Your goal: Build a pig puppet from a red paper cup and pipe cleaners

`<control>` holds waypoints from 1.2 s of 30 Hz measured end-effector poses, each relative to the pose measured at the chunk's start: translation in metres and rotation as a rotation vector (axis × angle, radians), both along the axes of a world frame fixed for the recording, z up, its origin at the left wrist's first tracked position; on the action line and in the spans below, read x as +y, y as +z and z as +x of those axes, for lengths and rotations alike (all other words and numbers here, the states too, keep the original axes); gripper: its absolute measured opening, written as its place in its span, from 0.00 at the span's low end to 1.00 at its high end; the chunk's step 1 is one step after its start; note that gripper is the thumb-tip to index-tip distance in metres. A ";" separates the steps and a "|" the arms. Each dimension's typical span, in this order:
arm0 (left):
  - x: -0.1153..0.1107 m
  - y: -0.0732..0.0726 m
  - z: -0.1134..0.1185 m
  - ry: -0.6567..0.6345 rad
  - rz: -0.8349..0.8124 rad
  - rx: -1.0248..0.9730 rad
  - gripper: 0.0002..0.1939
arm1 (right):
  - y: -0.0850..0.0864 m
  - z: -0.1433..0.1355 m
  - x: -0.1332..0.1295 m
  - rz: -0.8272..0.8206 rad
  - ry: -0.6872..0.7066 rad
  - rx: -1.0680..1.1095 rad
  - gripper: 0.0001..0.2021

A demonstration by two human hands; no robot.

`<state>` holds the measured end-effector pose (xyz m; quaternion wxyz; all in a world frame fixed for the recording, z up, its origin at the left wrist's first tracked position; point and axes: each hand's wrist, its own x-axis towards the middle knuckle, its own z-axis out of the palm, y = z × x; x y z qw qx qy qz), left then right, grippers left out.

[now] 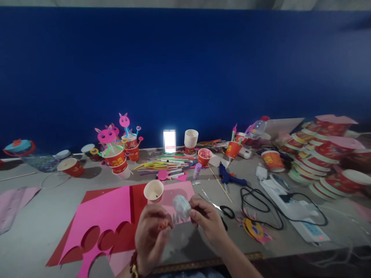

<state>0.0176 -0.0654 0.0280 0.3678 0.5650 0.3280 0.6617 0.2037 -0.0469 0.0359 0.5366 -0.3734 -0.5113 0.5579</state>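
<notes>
My right hand (204,214) pinches the edge of a small, rounded, clear plastic thing (182,206) with whitish contents; blur hides what is inside. Beside it, my left hand (152,227) is curled round a few small orange pieces (163,225), partly covered by the fingers. Just beyond my left hand stands an open paper cup (153,191) with a small dark bit inside. Light pink paper (181,188) lies under and behind the hands. To the left are a bright pink sheet (108,208) with round cut-outs and a red sheet (139,197).
Scissors (223,209), a blue glue gun (232,178) and its cable lie right of my hands, near a power strip (301,224). Pink-headed cup figures (114,154) stand back left. Pipe cleaners (162,165) lie centre back. Stacked cups (324,154) lean at far right.
</notes>
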 end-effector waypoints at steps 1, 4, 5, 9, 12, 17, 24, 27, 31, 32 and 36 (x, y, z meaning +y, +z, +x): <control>0.003 0.007 0.000 -0.087 -0.079 -0.087 0.04 | 0.000 0.001 0.001 0.005 0.008 0.019 0.18; 0.017 0.024 -0.001 -0.458 -0.478 -0.230 0.08 | 0.001 0.003 0.004 0.048 0.067 0.038 0.17; 0.021 0.026 -0.002 -0.571 -0.550 -0.253 0.11 | 0.002 0.003 0.005 0.060 0.094 0.033 0.16; 0.031 0.022 -0.005 -0.695 -0.579 -0.308 0.12 | 0.007 0.005 0.007 0.040 0.174 -0.046 0.17; 0.029 0.014 -0.005 -0.629 -0.538 -0.285 0.12 | 0.011 0.007 0.007 -0.125 0.254 -0.114 0.18; 0.022 0.008 -0.002 -0.502 -0.327 -0.036 0.11 | 0.013 0.004 0.004 -0.357 0.352 -0.083 0.17; 0.020 0.003 0.008 -0.508 -0.257 -0.132 0.08 | 0.010 -0.006 0.003 -0.296 0.245 -0.094 0.16; 0.018 0.000 0.012 -0.473 -0.284 -0.193 0.07 | 0.009 -0.007 0.003 -0.259 0.229 -0.084 0.15; 0.016 -0.003 0.015 -0.402 -0.336 -0.247 0.08 | 0.008 -0.008 0.002 -0.278 0.225 -0.073 0.14; 0.016 -0.003 0.015 -0.387 -0.353 -0.265 0.09 | 0.008 -0.008 0.001 -0.293 0.224 -0.068 0.13; 0.018 0.000 0.018 -0.370 -0.451 -0.376 0.12 | 0.010 -0.010 -0.001 -0.357 0.219 -0.038 0.12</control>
